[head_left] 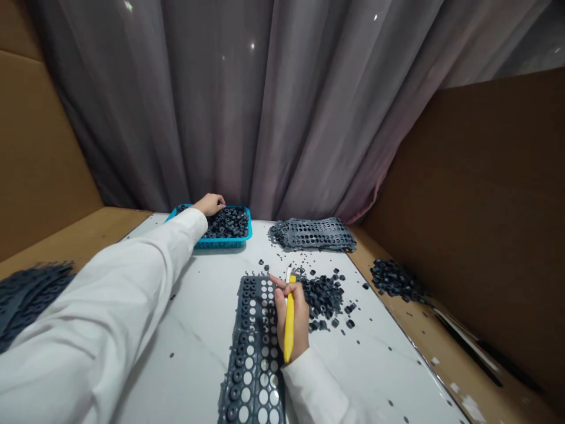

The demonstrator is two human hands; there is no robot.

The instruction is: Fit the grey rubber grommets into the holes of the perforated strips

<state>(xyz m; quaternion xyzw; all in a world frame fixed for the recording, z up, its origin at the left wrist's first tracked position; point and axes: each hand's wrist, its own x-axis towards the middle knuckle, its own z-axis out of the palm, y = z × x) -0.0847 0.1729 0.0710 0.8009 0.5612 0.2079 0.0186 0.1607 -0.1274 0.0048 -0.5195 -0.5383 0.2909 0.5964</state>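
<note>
My left hand (210, 204) reaches over a blue plastic basket (249, 231) full of small black rubber parts (229, 222). Its fingers curl downward, and whatever may be between them is hidden. In my right hand (296, 315) is a yellow pen-like tool (289, 330), with a white section and a dark point beyond the fingers. The index finger stretches left over the top of a black moulded rubber sheet (258, 347). Ring-shaped parts remain along the sheet's left side, while many round holes elsewhere show the white table through them.
A pile of loose black pieces (324, 295) lies right of the sheet. Punched sheets (320, 233) are stacked behind it. More sheets (30, 294) lie at left, another heap (395, 280) at right. Cardboard walls (485, 194) and a grey curtain (220, 106) enclose the table (189, 359).
</note>
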